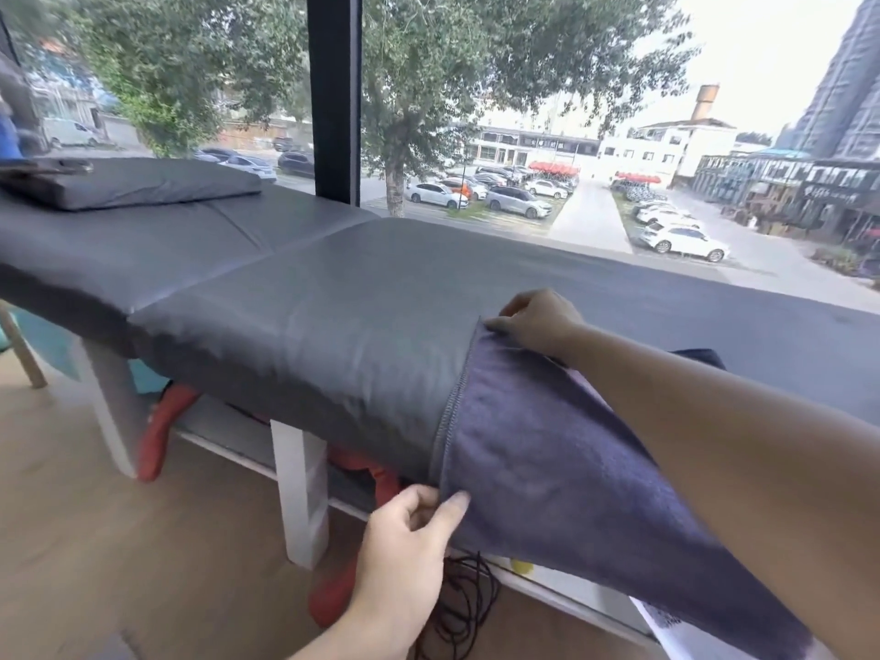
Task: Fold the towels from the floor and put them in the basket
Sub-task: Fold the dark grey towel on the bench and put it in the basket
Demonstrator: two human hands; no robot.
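Note:
A dark blue-grey towel (538, 450) lies spread over the near edge of a black padded table (333, 297), hanging down its front side. My right hand (535, 323) pinches the towel's far left corner on the tabletop. My left hand (409, 531) grips the near left corner, low at the table's front edge. My right forearm crosses over the towel and hides part of it. No basket is in view.
A black pillow (138, 183) lies at the table's far left. White table legs (302, 493), red objects (162, 431) and a coil of black cable (462, 607) sit under the table. Wooden floor (119, 540) lies at the left. A large window is behind.

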